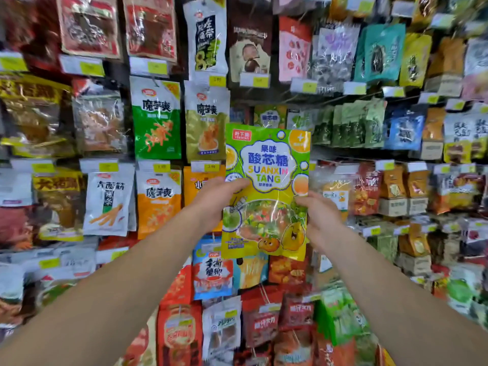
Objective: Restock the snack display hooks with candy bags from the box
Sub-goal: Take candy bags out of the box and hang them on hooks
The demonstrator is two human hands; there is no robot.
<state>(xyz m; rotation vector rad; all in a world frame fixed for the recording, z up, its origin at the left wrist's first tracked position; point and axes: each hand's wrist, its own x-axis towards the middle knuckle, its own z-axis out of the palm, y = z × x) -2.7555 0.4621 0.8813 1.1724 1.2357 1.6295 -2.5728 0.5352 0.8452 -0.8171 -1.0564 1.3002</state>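
Candy bag (266,186) upright before snack display (158,117); left hand (214,199) pinches left edge, right hand (320,217) grips right edge.

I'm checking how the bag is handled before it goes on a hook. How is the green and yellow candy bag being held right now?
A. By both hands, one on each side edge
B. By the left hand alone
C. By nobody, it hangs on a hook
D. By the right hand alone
A: the left hand grips the left edge of the candy bag and the right hand grips its right edge, in front of the display.
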